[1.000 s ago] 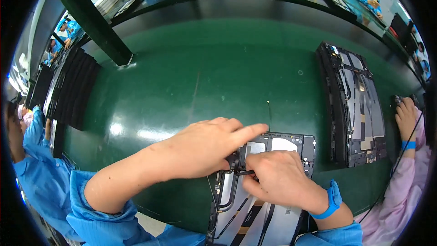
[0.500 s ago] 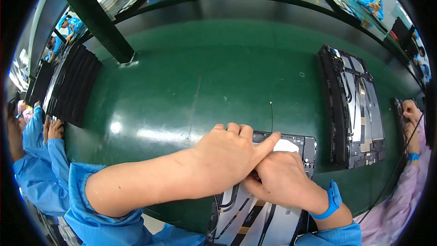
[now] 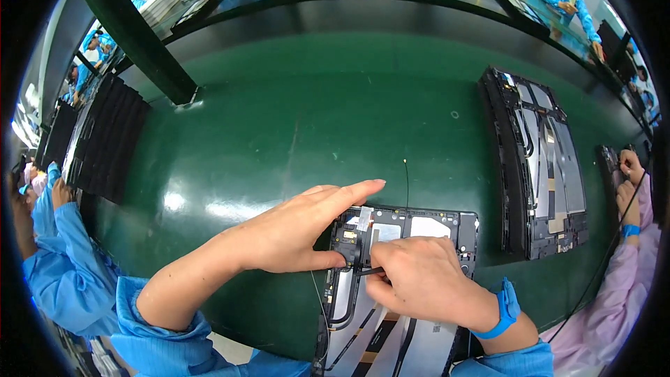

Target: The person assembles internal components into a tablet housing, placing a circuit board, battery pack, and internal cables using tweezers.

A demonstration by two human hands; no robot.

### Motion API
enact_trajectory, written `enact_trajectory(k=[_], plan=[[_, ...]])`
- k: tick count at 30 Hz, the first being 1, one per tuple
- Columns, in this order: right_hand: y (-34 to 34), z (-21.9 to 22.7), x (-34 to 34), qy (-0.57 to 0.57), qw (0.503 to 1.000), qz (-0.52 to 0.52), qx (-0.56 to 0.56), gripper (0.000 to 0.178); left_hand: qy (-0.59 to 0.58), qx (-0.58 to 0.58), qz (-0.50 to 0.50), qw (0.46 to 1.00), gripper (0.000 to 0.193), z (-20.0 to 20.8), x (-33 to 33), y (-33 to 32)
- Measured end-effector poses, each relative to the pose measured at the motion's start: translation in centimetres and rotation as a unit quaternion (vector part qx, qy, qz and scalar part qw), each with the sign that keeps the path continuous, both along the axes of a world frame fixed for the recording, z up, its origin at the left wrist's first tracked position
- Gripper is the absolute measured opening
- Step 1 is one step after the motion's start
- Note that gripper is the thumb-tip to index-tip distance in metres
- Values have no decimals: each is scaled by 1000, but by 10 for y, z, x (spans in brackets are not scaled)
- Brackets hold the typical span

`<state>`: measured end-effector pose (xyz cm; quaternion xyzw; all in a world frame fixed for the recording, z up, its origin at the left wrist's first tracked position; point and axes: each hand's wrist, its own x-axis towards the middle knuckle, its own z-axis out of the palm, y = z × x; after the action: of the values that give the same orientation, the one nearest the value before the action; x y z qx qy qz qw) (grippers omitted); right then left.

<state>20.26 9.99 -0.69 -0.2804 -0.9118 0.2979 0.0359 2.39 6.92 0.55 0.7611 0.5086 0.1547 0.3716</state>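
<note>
One opened device (image 3: 436, 345), presumably stiff but fragile, best held by frame (image 3: 468, 230), is touched by spread left hand (image 3: 296, 229), black strip (image 3: 369, 271) pinched by right hand (image 3: 422, 276).

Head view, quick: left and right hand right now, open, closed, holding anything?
Left hand: open, thumb at the left edge of the opened tablet-like device.
Right hand: closed on a slim black piece; what it is cannot be told.

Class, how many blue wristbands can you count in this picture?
2: a blue wristband behind the person's right hand, and another blue wristband on the pink-sleeved co-worker at the right edge. Others may be hidden.
</note>
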Motion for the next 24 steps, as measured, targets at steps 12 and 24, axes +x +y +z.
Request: enact_trajectory(k=[12,24], plan=[[1,4,0,-4,999,26,20,16,257,132,-77,954,73,19,30,5],[-4,22,30,36,989,-71,122,12,353,64,-52,932,61,25,52,8]])
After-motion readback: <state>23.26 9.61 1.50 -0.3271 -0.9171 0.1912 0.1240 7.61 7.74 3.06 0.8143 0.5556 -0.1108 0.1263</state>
